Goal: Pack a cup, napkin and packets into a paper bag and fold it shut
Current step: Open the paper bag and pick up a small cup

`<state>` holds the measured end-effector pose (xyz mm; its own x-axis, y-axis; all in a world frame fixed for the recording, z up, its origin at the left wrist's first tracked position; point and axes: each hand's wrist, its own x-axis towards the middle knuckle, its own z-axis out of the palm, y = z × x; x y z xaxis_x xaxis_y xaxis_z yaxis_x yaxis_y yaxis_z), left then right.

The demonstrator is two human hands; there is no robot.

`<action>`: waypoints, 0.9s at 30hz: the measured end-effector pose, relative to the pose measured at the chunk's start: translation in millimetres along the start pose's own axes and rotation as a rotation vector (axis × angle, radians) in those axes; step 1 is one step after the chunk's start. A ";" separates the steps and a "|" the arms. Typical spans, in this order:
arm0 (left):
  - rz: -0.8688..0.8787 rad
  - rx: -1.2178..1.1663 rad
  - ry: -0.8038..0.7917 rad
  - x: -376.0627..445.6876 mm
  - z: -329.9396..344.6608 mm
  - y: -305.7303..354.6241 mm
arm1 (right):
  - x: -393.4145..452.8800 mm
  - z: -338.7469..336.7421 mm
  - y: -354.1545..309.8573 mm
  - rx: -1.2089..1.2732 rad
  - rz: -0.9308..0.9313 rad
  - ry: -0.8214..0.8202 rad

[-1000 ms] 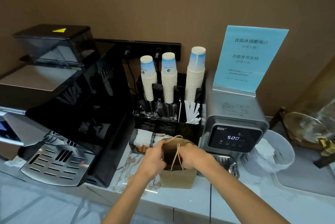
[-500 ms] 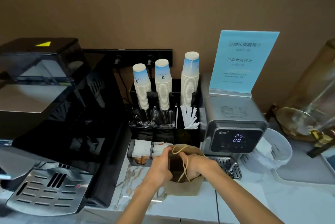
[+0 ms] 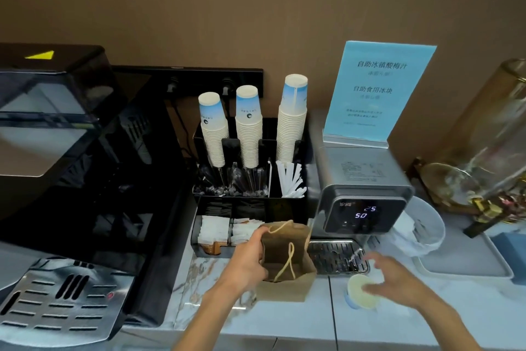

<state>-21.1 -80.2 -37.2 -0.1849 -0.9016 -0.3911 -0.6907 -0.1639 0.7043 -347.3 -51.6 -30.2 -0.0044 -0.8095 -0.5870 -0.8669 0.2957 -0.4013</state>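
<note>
A brown paper bag (image 3: 287, 262) with twine handles stands open on the marble counter (image 3: 284, 319). My left hand (image 3: 247, 256) grips its left rim. To the right of the bag, a paper cup (image 3: 357, 298) with a blue base sits on the counter, its mouth towards me. My right hand (image 3: 398, 279) is blurred, with fingers spread at the cup's right side and fingertips touching its rim. White and brown packets (image 3: 215, 229) fill the black organiser (image 3: 287, 205) just behind the bag.
Three stacks of paper cups (image 3: 247, 134) and straws stand in the organiser. A black coffee machine (image 3: 71, 180) fills the left. A grey water dispenser (image 3: 364, 197) with a blue sign (image 3: 378, 91) stands right of the bag, then a lined white bin (image 3: 424, 228), a grey tray (image 3: 466, 268) and a glass drinks jar (image 3: 489, 151).
My right hand has left the bag's rim and moved right and nearer me, to the cup on the counter. My left hand stays on the bag.
</note>
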 end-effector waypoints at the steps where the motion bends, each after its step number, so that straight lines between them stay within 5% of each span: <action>1: 0.004 0.001 0.001 0.2 0.6 0.8 | 5.0 12.9 9.2 -0.072 0.092 -0.038; 5: 0.007 0.002 0.008 0.0 2.5 1.7 | 18.0 59.3 22.6 -0.187 0.197 0.039; 17: 0.001 -0.046 0.024 -4.6 1.5 -1.5 | 32.7 86.9 43.8 -0.085 0.077 0.230; 23: 0.017 -0.047 0.039 -5.7 0.9 -1.5 | -4.8 40.0 9.9 0.231 -0.040 0.276; 27: 0.035 -0.056 0.030 -6.1 0.3 -1.8 | -59.6 5.1 -35.2 0.719 -0.320 -0.006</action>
<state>-18.9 -74.3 -36.2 -0.1870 -0.9186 -0.3482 -0.6434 -0.1533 0.7500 -314.0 -11.1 15.3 0.1955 -0.9088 -0.3686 -0.2906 0.3053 -0.9068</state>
